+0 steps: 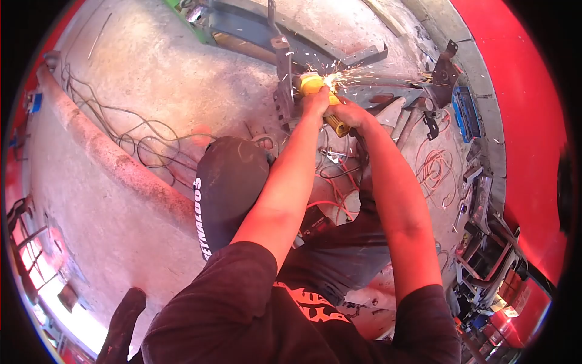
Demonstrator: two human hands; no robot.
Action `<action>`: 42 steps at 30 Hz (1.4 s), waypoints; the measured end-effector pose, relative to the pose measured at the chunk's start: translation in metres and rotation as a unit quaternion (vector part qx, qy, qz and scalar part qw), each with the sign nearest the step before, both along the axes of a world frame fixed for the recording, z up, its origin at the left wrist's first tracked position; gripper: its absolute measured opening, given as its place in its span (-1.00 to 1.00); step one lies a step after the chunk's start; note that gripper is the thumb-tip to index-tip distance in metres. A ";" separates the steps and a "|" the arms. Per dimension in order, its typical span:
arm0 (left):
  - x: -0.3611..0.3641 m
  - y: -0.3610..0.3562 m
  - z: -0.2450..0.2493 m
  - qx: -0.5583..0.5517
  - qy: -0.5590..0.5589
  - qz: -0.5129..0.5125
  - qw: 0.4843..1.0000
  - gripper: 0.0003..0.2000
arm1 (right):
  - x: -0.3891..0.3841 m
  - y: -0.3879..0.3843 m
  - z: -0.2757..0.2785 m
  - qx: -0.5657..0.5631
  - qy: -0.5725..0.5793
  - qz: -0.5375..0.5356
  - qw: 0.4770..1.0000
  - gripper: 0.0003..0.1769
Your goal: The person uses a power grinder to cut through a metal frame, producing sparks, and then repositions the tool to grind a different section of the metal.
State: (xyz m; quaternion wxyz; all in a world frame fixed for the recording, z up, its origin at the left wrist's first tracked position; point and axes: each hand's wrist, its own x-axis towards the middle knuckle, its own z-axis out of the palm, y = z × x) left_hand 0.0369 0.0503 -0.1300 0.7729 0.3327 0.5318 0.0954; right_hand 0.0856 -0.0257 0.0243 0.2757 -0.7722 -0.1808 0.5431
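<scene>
A yellow angle grinder is gripped in both my hands, out in front of me near the top middle of the view. My left hand wraps its front part, close to the head. Further back, my right hand is closed round the body, whose rear end pokes out below. Bright sparks burst from the head and stream to the right. Close by stands an upright metal bar, with a long grey metal frame behind it. The grinder's disc is hidden by the glare.
A long rusty pipe lies on the concrete floor at left, beside tangled dark cables. An orange cord is coiled at right, near a blue object. Scrap metal is piled at lower right, by a red wall.
</scene>
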 end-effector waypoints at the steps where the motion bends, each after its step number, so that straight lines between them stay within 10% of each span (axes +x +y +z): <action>1: -0.003 0.001 0.000 0.018 0.009 -0.011 1.000 -0.40 | 0.001 0.000 -0.003 0.000 -0.002 0.012 1.000 -0.29; 17: -0.015 -0.048 0.051 0.032 0.073 -0.077 0.994 -0.09 | 0.002 -0.055 -0.006 0.009 -0.032 0.019 0.999 -0.26; 42: 0.000 -0.021 0.002 0.038 0.068 -0.012 0.997 -0.35 | 0.017 -0.024 -0.041 -0.007 -0.044 0.030 0.999 -0.20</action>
